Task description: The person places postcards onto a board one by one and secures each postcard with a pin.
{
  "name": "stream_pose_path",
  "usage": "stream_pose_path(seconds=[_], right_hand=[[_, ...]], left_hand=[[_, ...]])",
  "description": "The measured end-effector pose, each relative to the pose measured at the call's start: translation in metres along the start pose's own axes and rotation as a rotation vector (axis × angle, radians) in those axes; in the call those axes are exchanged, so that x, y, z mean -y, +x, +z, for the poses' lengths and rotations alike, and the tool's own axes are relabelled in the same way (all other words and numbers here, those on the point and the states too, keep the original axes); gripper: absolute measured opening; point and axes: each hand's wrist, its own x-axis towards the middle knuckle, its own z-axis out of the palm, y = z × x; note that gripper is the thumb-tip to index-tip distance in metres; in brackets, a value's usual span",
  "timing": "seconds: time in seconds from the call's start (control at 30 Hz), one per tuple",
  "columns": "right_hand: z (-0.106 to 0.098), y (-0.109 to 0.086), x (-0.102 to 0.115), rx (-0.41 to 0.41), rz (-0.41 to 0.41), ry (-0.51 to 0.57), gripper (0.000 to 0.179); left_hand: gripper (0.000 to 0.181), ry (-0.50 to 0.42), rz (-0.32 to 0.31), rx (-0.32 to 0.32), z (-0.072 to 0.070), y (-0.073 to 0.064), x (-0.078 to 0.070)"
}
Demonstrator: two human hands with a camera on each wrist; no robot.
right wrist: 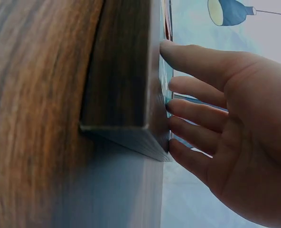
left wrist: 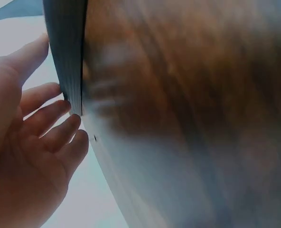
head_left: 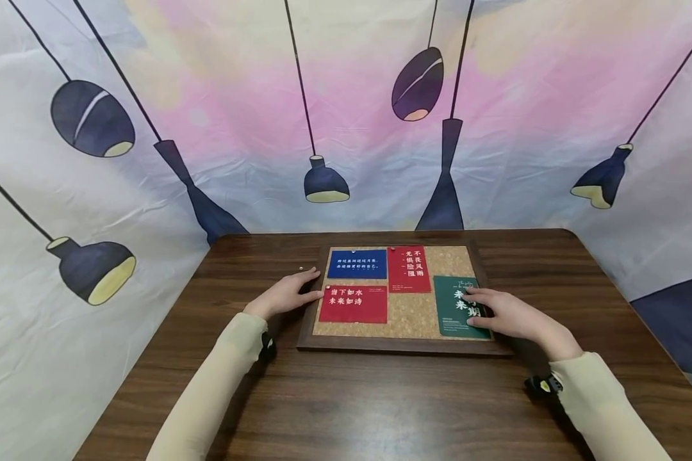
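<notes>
A cork board in a dark wooden frame lies on the table. My left hand is at the frame's left side, fingertips touching the edge, as the left wrist view also shows. My right hand rests its fingertips on a green card with white characters, at the board's lower right; the hand hides part of it. A blue card occupies the upper left. Below it is a wide red card; a tall red card stands beside the blue one. Small pins show on these three.
The brown wooden table extends around the board. Left of the frame, near my left fingers, lies a tiny light object, too small to identify. A cloth backdrop printed with hanging lamps rises behind the table.
</notes>
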Motion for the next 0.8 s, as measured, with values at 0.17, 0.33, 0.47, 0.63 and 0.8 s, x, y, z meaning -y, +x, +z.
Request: stream_pose_path(seconds=[0.17, 0.33, 0.47, 0.63, 0.8], right_hand=[[0.002, 0.000, -0.001, 0.010, 0.018, 0.001, 0.057], [0.000, -0.001, 0.000, 0.011, 0.022, 0.009, 0.058], [0.000, -0.002, -0.002, 0.005, 0.019, 0.015, 0.056], [0.001, -0.002, -0.004, 0.013, 0.010, 0.017, 0.055], [0.001, 0.000, -0.004, 0.018, 0.004, 0.027, 0.056]], left_hand=[[0.068, -0.002, 0.017, -0.018, -0.006, 0.000, 0.007], [0.064, -0.011, 0.007, -0.072, -0.015, 0.001, 0.018], [0.059, -0.010, -0.015, -0.109, -0.023, 0.004, 0.024], [0.055, -0.011, -0.037, -0.141, -0.030, 0.008, 0.031], [0.050, -0.005, -0.067, -0.158, -0.031, 0.016, 0.038]])
